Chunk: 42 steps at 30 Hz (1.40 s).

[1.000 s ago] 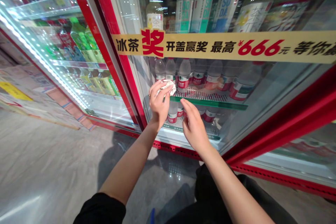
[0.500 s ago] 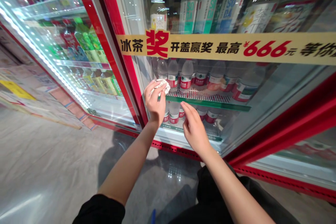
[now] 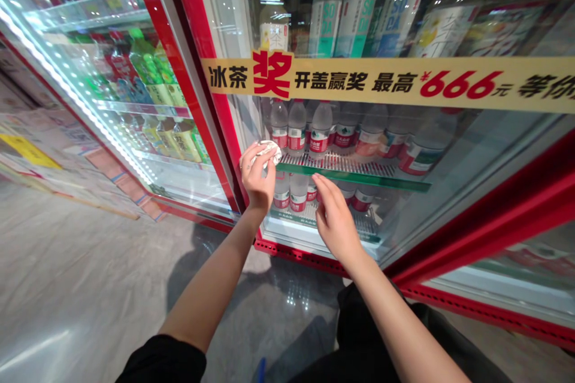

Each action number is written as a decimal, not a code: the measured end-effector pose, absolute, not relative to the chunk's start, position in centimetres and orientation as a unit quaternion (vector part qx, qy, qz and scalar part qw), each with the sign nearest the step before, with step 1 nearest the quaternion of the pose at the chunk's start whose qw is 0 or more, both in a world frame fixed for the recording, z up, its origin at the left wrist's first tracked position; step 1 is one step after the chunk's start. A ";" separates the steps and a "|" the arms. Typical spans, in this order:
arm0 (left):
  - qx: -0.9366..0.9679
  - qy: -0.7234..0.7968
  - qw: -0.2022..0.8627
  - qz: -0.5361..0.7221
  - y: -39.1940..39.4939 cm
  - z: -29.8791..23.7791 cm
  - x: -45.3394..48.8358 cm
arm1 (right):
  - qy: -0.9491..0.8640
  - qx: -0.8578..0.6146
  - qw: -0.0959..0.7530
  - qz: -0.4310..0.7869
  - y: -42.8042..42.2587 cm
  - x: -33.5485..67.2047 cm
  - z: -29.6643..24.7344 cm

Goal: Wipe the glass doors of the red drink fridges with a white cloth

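My left hand (image 3: 257, 175) presses a crumpled white cloth (image 3: 265, 150) against the glass door (image 3: 449, 149) of a red-framed drinks fridge, close to the door's left red frame (image 3: 211, 102). Its fingers are closed round the cloth. My right hand (image 3: 335, 218) lies flat on the same glass a little lower and to the right, fingers stretched out and holding nothing. Behind the glass stand water bottles with red labels (image 3: 320, 131) on a wire shelf (image 3: 350, 164).
A yellow banner with red and black print (image 3: 386, 81) runs across the glass. Taller bottles (image 3: 326, 12) fill the shelf above. A second lit fridge (image 3: 112, 72) with green bottles stands to the left. The grey polished floor (image 3: 90, 275) spreads below.
My left hand has slid the cloth left and slightly down along the glass toward the red frame. My right hand has stayed almost in place on the glass.
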<state>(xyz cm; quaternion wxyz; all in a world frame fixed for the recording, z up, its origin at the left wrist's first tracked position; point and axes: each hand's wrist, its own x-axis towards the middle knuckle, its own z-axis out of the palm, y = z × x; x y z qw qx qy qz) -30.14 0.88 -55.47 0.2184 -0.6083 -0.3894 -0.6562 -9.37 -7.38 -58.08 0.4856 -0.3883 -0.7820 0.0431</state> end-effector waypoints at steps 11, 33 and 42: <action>-0.663 -0.360 0.250 -0.607 0.7 -56.6 -29.3 | -0.784 -0.390 0.481 0.048 -7.1 -9.6 -58.3; -0.526 -0.449 0.103 -0.715 -0.2 -57.7 -30.7 | -0.787 -0.396 0.471 0.045 -7.6 -9.2 -58.0; -0.488 -0.438 0.140 -0.742 1.6 -54.8 -32.3 | -0.784 -0.399 0.475 0.030 -7.2 -8.8 -57.7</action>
